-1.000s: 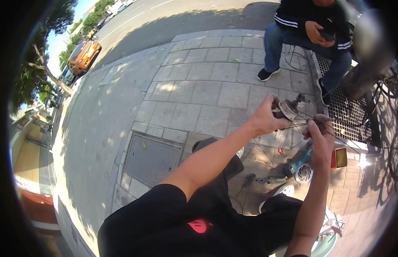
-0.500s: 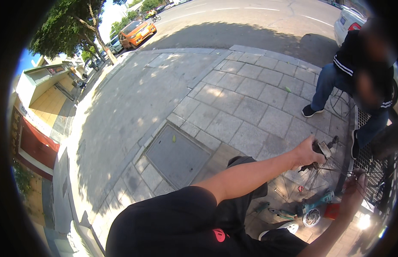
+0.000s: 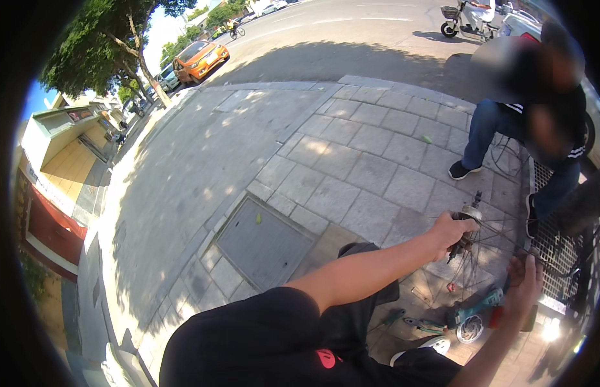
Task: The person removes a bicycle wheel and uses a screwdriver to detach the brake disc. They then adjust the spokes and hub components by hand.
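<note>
My left hand (image 3: 450, 235) is closed around a bare wheel hub (image 3: 470, 215) with a silver flange and a dark axle sticking up. Loose thin spokes (image 3: 469, 261) fan out from the hub, some hanging down and others reaching right. At those right-hand ends, my right hand (image 3: 524, 282) has its fingers bent around a spoke; the exact grip is small and hard to make out. Below the hands, on the paving, lie a teal power tool (image 3: 484, 303), a silver brake disc (image 3: 470, 329) and green-handled pliers (image 3: 424, 324).
A person in dark clothes and jeans (image 3: 484, 135) sits at the right beside a metal mesh surface (image 3: 558, 248). A red box (image 3: 500, 317) is partly behind my right forearm. A grey cover plate (image 3: 264, 242) is set into the paving. An orange car (image 3: 201, 61) stands by the road.
Both hands have shifted slightly left, the right one also lower. The hub has tilted more upright in my left hand. A scooter with a rider has appeared on the road.
</note>
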`<state>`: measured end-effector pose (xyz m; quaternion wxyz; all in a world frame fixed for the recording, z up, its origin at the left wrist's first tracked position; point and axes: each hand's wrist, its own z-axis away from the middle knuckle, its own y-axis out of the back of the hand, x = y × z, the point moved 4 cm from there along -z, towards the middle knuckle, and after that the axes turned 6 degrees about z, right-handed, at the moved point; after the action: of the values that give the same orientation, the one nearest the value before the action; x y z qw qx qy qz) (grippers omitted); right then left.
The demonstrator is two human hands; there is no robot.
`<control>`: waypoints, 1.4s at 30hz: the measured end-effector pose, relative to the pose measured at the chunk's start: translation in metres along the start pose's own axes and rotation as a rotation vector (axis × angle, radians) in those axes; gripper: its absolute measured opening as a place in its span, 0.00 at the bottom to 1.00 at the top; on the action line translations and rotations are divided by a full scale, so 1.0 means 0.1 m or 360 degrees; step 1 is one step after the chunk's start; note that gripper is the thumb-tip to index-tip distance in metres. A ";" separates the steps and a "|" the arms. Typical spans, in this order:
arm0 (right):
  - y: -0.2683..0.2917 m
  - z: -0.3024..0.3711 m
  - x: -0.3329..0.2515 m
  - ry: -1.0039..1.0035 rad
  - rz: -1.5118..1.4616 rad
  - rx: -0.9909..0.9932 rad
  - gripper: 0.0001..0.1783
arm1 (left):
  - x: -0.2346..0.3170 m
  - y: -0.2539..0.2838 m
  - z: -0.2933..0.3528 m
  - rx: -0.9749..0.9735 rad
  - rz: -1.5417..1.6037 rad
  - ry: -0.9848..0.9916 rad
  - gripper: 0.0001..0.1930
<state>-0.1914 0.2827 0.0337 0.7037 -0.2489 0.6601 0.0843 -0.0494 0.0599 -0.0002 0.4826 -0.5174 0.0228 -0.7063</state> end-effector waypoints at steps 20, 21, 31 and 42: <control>-0.33 -0.01 -0.17 0.0269 0.0322 0.0207 0.15 | -0.05 -0.21 0.16 -0.0187 -0.0642 -0.0281 0.29; -0.37 0.01 -0.22 0.0337 0.0356 0.0196 0.15 | -0.08 -0.20 0.12 -0.0170 -0.0653 -0.0297 0.30; -0.31 0.06 -0.26 0.0469 0.0547 0.0160 0.15 | -0.06 -0.20 0.19 -0.0110 -0.1042 -0.0632 0.35; -0.28 0.04 -0.23 0.0252 0.0519 0.0178 0.14 | 0.02 -0.30 0.23 -0.0323 -0.1032 -0.0728 0.36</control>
<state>-0.1775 0.2650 0.0624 0.6393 -0.1051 0.7486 0.1406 -0.0515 0.0852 0.0276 0.1741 -0.6866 -0.1796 -0.6827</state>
